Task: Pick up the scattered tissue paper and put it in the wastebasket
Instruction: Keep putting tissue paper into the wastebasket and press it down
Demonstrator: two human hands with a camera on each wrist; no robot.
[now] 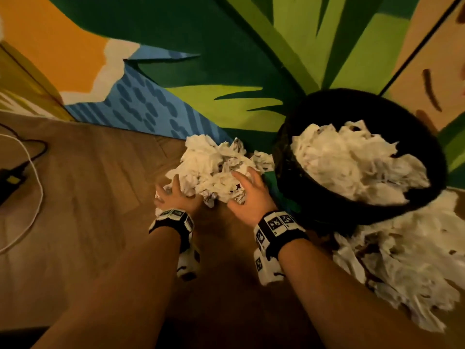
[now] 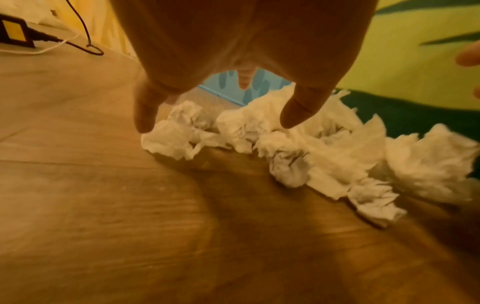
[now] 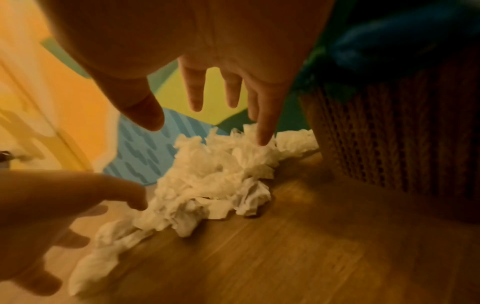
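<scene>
2 bare forearms run up from the bottom of the head view, each with a marker-printed wrist band. Ahead of them, left hand (image 1: 173,197) and right hand (image 1: 249,195) sit at the near edge of a heap of crumpled tissue paper (image 1: 214,167) on the wooden floor (image 1: 100,185). The heap lies directly forward of both hands, its long axis running left-near to right-far toward the wastebasket (image 1: 309,197), which stands just beside its right end. The right hand is the nearer to the basket; the lift likely swings rightward and up over the rim. Left hand: fingers spread and straight, tips at or on the heap's left flank, nothing gripped; the left wrist view shows the fingertips (image 2: 296,115) hanging over the paper. Right hand: fingers fanned wide, 1 fingertip (image 3: 265,139) touching the top of the heap, nothing pinched. The basket already holds a mound of tissue (image 1: 352,159). A second spread of tissue (image 1: 407,268) lies on the floor near its base, to the right. Cables (image 1: 32,172) trail at far left.
</scene>
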